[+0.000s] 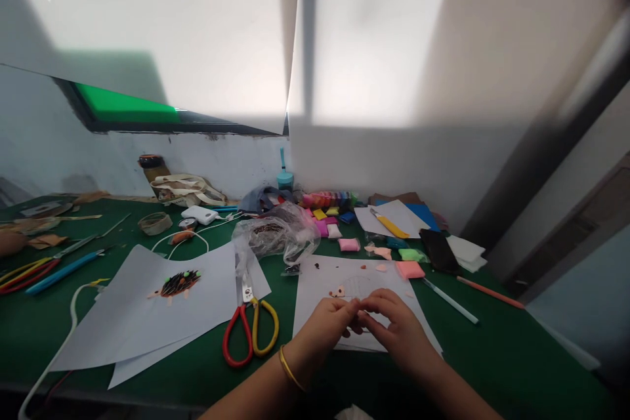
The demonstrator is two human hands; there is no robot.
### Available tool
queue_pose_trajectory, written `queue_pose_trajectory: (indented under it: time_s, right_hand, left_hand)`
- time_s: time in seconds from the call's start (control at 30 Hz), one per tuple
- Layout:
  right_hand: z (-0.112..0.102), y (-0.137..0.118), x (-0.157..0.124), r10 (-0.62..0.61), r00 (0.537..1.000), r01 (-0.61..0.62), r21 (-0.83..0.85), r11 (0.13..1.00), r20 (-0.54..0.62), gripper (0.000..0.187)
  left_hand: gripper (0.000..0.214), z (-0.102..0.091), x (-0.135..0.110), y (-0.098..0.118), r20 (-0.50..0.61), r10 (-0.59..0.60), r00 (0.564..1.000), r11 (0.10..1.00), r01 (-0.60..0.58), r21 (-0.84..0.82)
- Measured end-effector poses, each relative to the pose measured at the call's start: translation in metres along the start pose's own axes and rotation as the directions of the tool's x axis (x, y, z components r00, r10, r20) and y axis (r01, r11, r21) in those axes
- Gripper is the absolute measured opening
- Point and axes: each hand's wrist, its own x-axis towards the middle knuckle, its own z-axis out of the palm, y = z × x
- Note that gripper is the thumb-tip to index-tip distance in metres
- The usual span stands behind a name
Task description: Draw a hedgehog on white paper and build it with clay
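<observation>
Left hand (329, 323) and right hand (396, 328) are pinching fingertips narrowly together above the paper (319, 282) beside scissors (248, 302), anything between them being too small to tell.

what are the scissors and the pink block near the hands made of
Scissors: metal blades by their grey shine; glossy red and yellow handles, likely plastic. Pink block: matte, soft-edged, probably modelling clay or foam.

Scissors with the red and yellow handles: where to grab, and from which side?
Take the scissors by the handle loops, coming from the person's side. They lie flat, loops toward the person, blades pointing away onto the white paper. The left hand is closest; that approach likely keeps the fingers off the blades.
</observation>
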Motion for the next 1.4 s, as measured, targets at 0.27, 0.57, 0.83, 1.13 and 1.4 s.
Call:
queue_pose_trajectory:
  time_s: [0.27,0.57,0.83,1.13,1.4]
  right_hand:
    - [0.0022,0.0026,-0.0038,-0.036,0.997,0.035,-0.021,0.999,-0.064,0.013]
    - [0.0000,-0.0002,-0.0021,-0.043,0.998,0.042,-0.034,0.999,-0.038,0.009]
    - [0.0000,-0.0030,-0.0015,0.025,0.999,-0.023,0.061,0.998,-0.033,0.013]
    - [-0.0033,0.0011,-0.0030,-0.052,0.996,0.052,-0.013,0.999,-0.069,0.013]
    - [-0.0036,0.0025,-0.0036,-0.111,0.991,0.102,-0.119,0.988,-0.070,0.012]
  left_hand:
    - [0.073,0.0003,0.0000,-0.0026,0.014,-0.066,0.998,0.985,0.067,-0.160]
    - [0.047,-0.0011,-0.0016,0.0028,0.002,-0.014,1.000,0.997,0.014,-0.082]
    - [0.046,0.0015,0.0019,0.0017,-0.053,0.085,0.995,0.996,-0.086,-0.019]
    - [0.047,0.0002,-0.0014,0.0029,-0.002,0.088,0.996,0.995,-0.088,-0.053]
    - [0.044,0.0005,0.0020,-0.0014,-0.085,0.056,0.995,0.997,-0.061,-0.054]
